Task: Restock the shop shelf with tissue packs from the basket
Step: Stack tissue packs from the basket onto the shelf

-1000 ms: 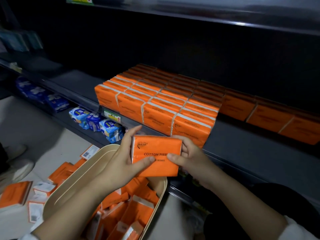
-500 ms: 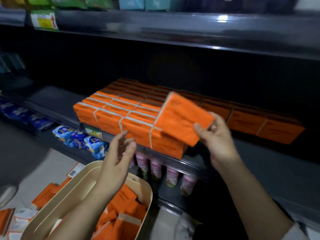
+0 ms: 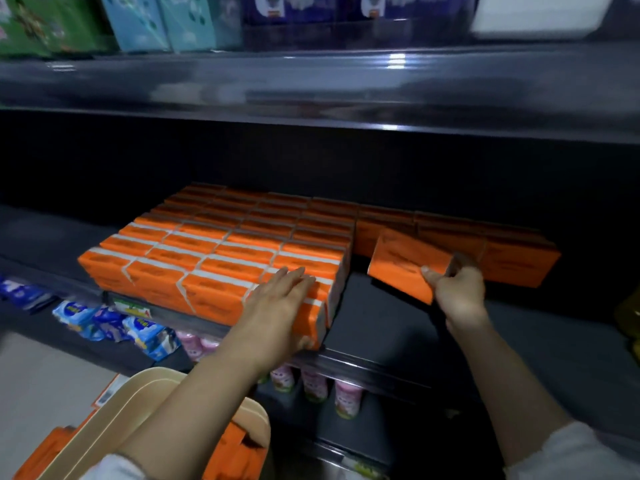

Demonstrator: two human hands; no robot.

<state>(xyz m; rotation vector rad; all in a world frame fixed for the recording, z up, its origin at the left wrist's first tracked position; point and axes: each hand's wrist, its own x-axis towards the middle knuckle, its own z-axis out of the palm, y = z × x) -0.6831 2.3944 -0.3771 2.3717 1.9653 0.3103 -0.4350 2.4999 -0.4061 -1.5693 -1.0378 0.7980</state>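
Observation:
My right hand (image 3: pixel 456 295) grips an orange tissue pack (image 3: pixel 405 263) by its near corner, tilted, just above the dark shelf (image 3: pixel 388 327) in the gap right of the stacked block of orange packs (image 3: pixel 214 251). My left hand (image 3: pixel 277 303) lies flat with straight fingers on the front right pack of that block. A single row of orange packs (image 3: pixel 485 247) runs along the back at the right. The beige basket (image 3: pixel 149 407) sits at the bottom left with orange packs (image 3: pixel 235 448) inside, partly hidden by my left forearm.
The shelf above (image 3: pixel 311 84) carries green, blue and dark packets. Below are blue-white packets (image 3: pixel 114 323) and pink bottles (image 3: pixel 346 396). Loose orange packs (image 3: pixel 45 452) lie on the floor beside the basket. A yellow item (image 3: pixel 632 317) shows at the right edge.
My right hand carried the pack from over the basket to the shelf gap at the right. My left hand let go of it and came down flat on the front pack of the block.

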